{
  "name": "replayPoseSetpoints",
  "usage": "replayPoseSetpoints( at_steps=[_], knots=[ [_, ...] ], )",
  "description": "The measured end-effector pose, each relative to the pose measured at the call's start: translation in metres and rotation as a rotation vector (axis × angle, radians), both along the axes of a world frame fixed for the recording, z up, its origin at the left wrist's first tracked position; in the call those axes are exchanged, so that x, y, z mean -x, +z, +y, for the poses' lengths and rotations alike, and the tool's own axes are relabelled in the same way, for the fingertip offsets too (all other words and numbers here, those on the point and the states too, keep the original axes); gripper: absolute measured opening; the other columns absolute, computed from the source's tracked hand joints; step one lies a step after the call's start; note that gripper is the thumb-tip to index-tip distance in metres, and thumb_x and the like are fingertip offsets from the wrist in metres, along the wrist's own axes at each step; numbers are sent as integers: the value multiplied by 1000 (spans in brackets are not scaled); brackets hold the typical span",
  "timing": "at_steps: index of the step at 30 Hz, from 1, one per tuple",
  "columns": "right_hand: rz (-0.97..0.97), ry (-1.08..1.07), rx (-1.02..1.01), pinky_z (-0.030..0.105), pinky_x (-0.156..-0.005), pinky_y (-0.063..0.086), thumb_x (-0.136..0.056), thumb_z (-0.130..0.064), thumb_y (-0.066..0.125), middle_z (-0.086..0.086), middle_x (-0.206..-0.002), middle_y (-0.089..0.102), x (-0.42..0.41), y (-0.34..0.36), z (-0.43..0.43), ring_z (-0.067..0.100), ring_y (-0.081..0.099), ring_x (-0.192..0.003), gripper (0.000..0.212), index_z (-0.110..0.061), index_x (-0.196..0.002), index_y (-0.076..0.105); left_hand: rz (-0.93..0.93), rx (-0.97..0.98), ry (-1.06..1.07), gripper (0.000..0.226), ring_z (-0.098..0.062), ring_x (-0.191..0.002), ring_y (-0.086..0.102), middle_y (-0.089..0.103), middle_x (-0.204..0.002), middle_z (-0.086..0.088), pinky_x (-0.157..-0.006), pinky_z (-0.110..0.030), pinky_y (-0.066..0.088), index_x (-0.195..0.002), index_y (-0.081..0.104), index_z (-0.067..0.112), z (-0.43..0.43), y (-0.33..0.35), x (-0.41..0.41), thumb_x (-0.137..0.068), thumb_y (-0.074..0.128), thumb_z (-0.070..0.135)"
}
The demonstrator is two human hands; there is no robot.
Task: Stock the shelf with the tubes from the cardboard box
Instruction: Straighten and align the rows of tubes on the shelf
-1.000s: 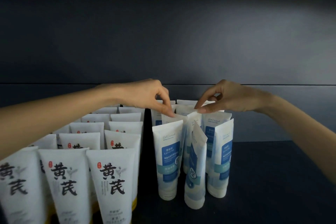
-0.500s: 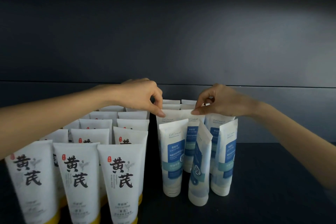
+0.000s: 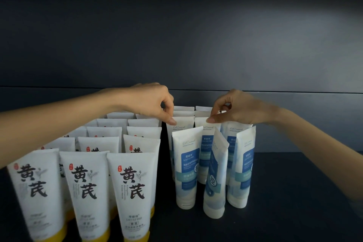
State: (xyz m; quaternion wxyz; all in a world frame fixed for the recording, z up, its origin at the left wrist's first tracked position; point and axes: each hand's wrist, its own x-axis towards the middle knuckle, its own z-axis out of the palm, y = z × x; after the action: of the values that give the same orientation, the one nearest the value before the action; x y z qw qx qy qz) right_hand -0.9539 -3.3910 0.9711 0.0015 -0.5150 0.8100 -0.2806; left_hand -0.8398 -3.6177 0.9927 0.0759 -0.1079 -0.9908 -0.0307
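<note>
Left hand (image 3: pixel 146 102) pinches top crimp of blue tube (image 3: pixel 184 123); right hand (image 3: pixel 241 110) pinches next tube (image 3: pixel 200 126). Nearer, below hands: front tubes (image 3: pixel 186 165) upright on caps, one (image 3: pixel 215 179) tilted. Under left forearm: lettered tubes (image 3: pixel 133 182) in rows. Dark shelf (image 3: pixel 294 192) beneath, dark wall (image 3: pixel 196 35) beyond hands.

Rear tubes (image 3: pixel 183 108) mostly hidden, yellow caps (image 3: pixel 63 231) cropped

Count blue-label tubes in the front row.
3: the left tube faces forward, the middle tube is turned sideways, the right tube stands beside it. More stand behind, partly hidden.
</note>
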Motion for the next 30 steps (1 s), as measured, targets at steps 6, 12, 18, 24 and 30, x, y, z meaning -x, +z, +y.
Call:
replayPoseSetpoints(
  at_steps=[6,12,18,24,30],
  knots=[
    [-7,-12,-1,-3,-60,35,-77,-32,77,-26,-63,63,0,-1,0,-16,53,-66,24,-38,-55,68,-13,36,9,21,9,-66,51,60,-75,27,-57,-25,33,-64,70,33,-2,2,0,-75,70,51],
    [14,-44,13,35,-91,48,-70,-47,74,1,-92,71,0,5,5,18,62,-94,13,-35,-76,74,-37,11,26,32,6,-75,53,64,-80,23,-61,-23,37,-70,72,39,4,5,0,-64,64,69],
    [-75,-71,-20,26,-93,43,-55,-61,70,-2,-97,70,3,14,36,8,61,-94,38,-35,-82,76,1,-94,-52,55,14,-73,51,61,-79,27,-62,-23,35,-85,75,37,26,3,13,-57,52,78],
    [-116,-139,-118,23,-85,45,-56,-58,73,3,-88,69,8,9,58,9,61,-81,34,-32,-77,76,-5,-153,-138,11,17,-66,50,63,-76,25,-55,-7,32,-71,72,35,35,-6,28,-78,72,44],
    [-122,-111,-40,14,-65,39,-57,-55,75,1,-63,58,14,2,60,4,48,-63,29,-27,-68,75,21,-217,-156,14,15,-61,50,63,-76,17,-56,-2,32,-77,76,17,33,-11,31,-80,74,31]
  ],
)
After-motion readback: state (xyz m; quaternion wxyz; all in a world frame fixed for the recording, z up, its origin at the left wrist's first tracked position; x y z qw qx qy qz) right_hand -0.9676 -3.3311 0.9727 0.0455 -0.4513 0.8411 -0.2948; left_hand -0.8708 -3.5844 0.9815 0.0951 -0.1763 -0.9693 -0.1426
